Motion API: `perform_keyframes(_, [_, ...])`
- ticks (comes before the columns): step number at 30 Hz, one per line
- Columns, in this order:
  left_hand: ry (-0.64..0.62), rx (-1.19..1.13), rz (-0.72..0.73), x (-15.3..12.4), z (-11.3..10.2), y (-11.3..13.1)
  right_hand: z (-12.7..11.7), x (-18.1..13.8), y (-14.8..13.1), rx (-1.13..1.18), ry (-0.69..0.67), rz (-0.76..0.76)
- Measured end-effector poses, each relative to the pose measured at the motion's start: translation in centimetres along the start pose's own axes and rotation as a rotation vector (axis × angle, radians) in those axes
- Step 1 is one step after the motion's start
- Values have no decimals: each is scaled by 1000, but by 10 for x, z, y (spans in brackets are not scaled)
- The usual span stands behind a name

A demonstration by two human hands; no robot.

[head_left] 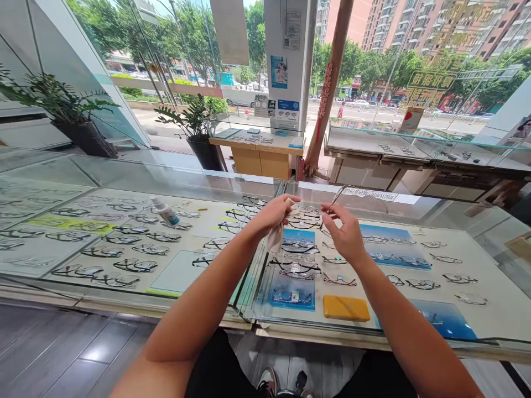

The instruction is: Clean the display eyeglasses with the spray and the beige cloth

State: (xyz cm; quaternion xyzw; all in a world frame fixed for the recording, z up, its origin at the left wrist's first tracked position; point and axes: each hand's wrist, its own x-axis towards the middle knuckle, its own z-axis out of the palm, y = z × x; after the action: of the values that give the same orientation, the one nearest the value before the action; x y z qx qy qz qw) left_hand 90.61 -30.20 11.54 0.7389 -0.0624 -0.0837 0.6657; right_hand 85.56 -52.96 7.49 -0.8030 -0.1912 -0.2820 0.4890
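Above the glass counter, my left hand is closed around a pale cleaning cloth, whose loose end hangs below the fingers. To its right, my right hand pinches a thin-framed pair of eyeglasses by one side, a temple pointing up and away. The lenses are hard to make out against the counter. A gap separates the two hands. On the glass to the left stands a white spray bottle with a blue base. An orange glasses case lies near the front edge, below my right hand.
The glass display counter spans the view, with rows of spectacle frames inside. Blue display mats lie under some. Beyond stand potted plants, a small display table and a wooden post before the windows.
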Motion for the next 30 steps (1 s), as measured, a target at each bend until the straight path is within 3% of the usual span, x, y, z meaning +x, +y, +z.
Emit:
perform_keyframes(3, [0, 242, -31, 12, -17, -8, -2, 1, 4, -11, 3, -6])
perform_keyframes(7, [173, 620, 46, 22, -32, -20, -1, 1, 7, -29, -3, -19])
perform_keyframes(13, [350, 718, 140, 24, -59, -11, -3, 1, 5, -51, -11, -36])
perform_keyframes(15, [564, 715, 242, 19, -76, -3, -5, 0, 4, -51, -8, -39])
perform_keyframes(18, [1037, 672, 337, 8, -107, 6, -8, 0, 5, -62, 12, -33])
perform_keyframes(20, [1291, 613, 259, 1, -128, 7, -9, 0, 7, -81, 16, -27])
perform_keyframes(22, [1434, 529, 103, -2, -146, 2, -10, 0, 9, -88, 15, -34])
perform_keyframes(26, [1468, 332, -177, 1, -172, -12, -12, 0, 11, -105, 20, -59])
perform_keyframes(30, [1470, 255, -315, 5, -190, -24, -12, 0, 13, -125, 14, -62])
